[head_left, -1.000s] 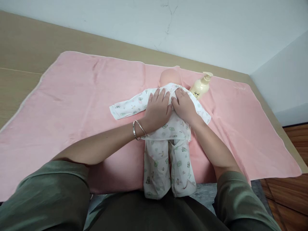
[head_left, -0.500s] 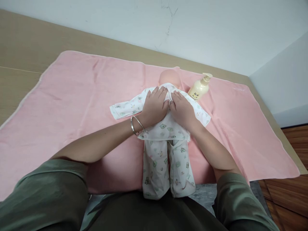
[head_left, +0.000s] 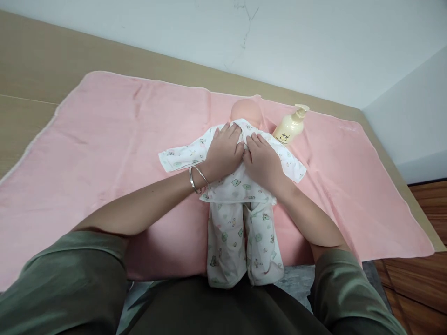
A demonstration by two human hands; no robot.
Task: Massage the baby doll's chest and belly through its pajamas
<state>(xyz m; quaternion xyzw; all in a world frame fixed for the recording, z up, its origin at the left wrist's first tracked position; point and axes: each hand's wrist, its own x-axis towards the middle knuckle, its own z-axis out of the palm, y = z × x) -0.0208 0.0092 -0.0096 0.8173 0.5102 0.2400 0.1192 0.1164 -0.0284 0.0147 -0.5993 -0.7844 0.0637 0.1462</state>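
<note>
A baby doll (head_left: 246, 110) lies on a pink blanket (head_left: 157, 121), its bald head away from me. It wears a white printed top (head_left: 240, 188) and matching trousers (head_left: 226, 242), whose legs reach the near edge. My left hand (head_left: 225, 151), with a silver bangle at the wrist, rests flat on the upper left of the top. Beside it my right hand (head_left: 263, 160) lies flat on the upper right. The fingers of both are stretched out and the thumbs are close together. Neither hand grips anything. The sleeves spread out sideways, and the doll's own hands do not show.
A cream pump bottle (head_left: 290, 128) leans or lies on the blanket right of the doll's head. Under the blanket is a wooden surface (head_left: 45, 56), with a white wall (head_left: 314, 42) behind. Brown wood panels (head_left: 428, 209) stand at the lower right.
My right hand has shifted slightly left, nearer to my left hand. The doll, its clothes and the bottle stay in place.
</note>
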